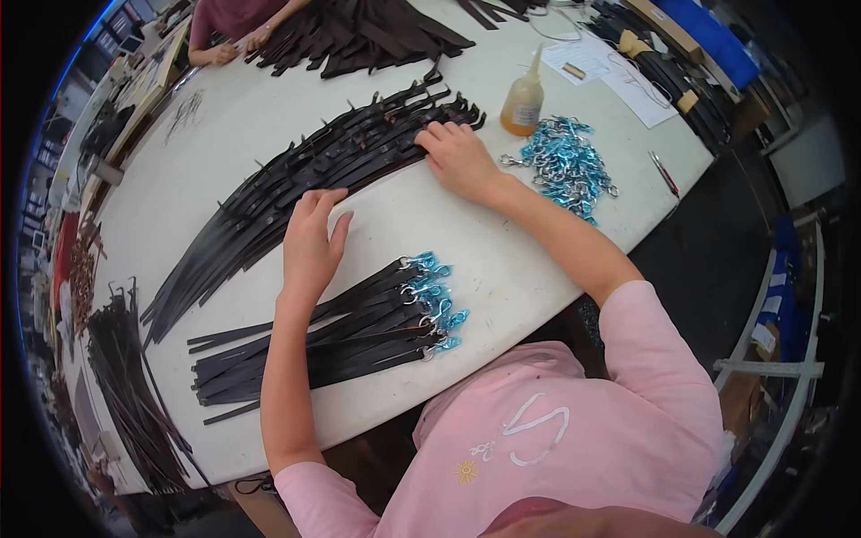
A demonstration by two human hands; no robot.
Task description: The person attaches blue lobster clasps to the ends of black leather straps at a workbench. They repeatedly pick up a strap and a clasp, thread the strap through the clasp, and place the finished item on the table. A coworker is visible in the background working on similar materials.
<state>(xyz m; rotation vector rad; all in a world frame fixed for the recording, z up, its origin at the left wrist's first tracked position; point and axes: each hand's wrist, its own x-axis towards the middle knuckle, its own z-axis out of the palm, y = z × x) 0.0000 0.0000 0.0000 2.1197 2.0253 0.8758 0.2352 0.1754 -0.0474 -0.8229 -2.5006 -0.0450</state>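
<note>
A long fanned pile of black straps with bent, hook-like ends lies across the white table in front of me. My right hand is at the pile's near right end, its fingers curled down over a black strap along the near edge. At the left end of that strap is my left hand, with the fingertips touching the pile's edge and the thumb held apart. Nearer to me, a second bundle of black straps lies flat, with silver snap hooks in blue wrapping at their right ends.
Right of my right hand sit a heap of blue-wrapped metal hooks and a nozzle bottle of amber liquid. A red pen lies near the table's right edge. Across the table, another person's hands are beside dark brown strips.
</note>
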